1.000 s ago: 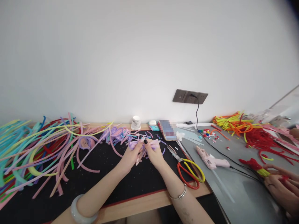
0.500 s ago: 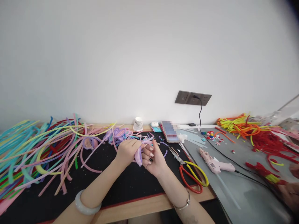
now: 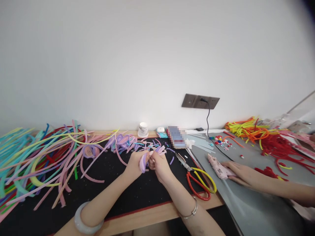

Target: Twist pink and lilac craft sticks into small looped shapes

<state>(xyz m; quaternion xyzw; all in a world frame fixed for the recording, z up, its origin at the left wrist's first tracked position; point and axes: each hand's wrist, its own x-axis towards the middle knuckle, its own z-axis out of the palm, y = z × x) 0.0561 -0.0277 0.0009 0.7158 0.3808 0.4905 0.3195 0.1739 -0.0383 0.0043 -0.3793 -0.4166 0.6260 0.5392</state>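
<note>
My left hand (image 3: 135, 164) is closed around a folded bundle of purple and pink pipe cleaners (image 3: 142, 165), whose looped end shows below the fingers. My right hand (image 3: 159, 165) is pressed up against it, fingers curled and thumb pinching at the same bundle; the exact grip between the hands is hidden. Pale ends of pipe cleaners (image 3: 161, 149) show just behind my right hand. Both hands are above the black mat (image 3: 118, 200). To the right lies a pair of pliers-like cutters (image 3: 200, 182) with one red and one yellow handle.
Long multicoloured pipe cleaners (image 3: 49, 157) spread over the left side. A cup (image 3: 143, 129) and a phone (image 3: 176, 137) stand behind my hands. On the grey table, a co-worker's hand (image 3: 242, 173) is on a pink glue gun (image 3: 219, 168). Red pipe cleaners (image 3: 275, 147) lie beyond.
My right hand's fingers have curled in and closed against the bundle. A co-worker's hand has reached in from the right onto the glue gun. The view has shifted slightly.
</note>
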